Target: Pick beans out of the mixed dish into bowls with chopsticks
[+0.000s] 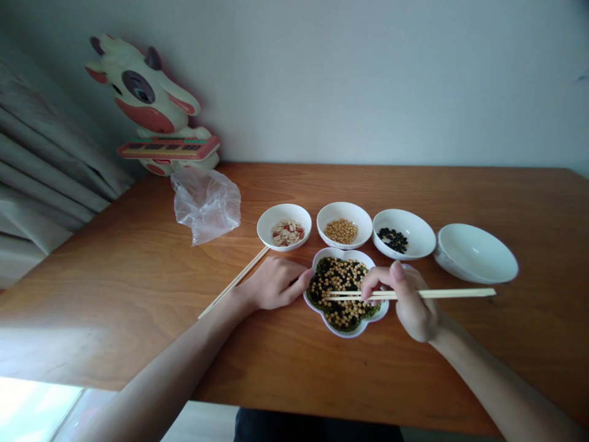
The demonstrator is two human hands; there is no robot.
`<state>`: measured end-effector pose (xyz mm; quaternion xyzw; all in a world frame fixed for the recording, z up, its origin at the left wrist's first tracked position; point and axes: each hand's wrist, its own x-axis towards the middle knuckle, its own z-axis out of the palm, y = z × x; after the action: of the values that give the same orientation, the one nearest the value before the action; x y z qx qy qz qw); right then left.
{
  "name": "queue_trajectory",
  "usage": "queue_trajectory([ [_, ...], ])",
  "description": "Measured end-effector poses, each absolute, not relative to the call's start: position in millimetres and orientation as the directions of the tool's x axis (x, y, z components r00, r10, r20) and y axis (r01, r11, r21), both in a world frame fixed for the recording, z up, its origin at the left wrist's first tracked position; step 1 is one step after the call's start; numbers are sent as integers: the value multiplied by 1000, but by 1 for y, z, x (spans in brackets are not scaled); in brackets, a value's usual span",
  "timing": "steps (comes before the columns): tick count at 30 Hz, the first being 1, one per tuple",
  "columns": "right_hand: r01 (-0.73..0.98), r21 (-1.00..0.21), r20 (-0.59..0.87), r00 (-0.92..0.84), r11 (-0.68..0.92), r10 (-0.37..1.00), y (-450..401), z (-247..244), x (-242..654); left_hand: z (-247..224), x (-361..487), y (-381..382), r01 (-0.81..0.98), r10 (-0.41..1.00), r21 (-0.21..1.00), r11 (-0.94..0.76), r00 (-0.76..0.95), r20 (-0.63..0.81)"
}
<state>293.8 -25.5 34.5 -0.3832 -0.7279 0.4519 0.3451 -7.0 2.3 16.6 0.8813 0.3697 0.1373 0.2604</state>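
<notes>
The right hand (407, 301) pinches a pair of wooden chopsticks (442, 293) between thumb and fingers, held level, their tips over a heap of soybeans, green beans and black beans (338, 288) in a white flower-shaped bowl (346, 332). The left hand (273, 283) lies on its side, fingers pressed together, holding nothing, fingertips at that bowl's rim. Another wooden chopstick pair (234, 282) lies just beside its wrist on the worktop (138, 276).

Behind stand three small white bowls, of peanuts (284, 212), soybeans (344, 212) and black beans (404, 220), with a larger white bowl (473, 253) to the right. Further back on the left sit a crumpled plastic bag (206, 205) and a cow-shaped toy (147, 104) — neither in the hands' way.
</notes>
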Motion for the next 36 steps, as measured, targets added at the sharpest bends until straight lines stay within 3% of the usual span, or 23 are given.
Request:
queue_trajectory([
  [13, 122, -936, 262, -387, 330, 884, -26, 31, 295, 18, -8, 2, 562, 715, 558, -610, 695, 82],
  [17, 98, -960, 208, -378, 262, 902, -24, 30, 300, 19, -7, 2, 557, 711, 558, -615, 698, 87],
  [22, 166, -961, 120, -471, 221, 874, -20, 27, 304, 19, -7, 2, 564, 714, 553, -614, 695, 84],
  [36, 269, -880, 210, -519, 392, 828, -24, 35, 299, 18, -7, 2, 550, 702, 554, -625, 706, 91],
])
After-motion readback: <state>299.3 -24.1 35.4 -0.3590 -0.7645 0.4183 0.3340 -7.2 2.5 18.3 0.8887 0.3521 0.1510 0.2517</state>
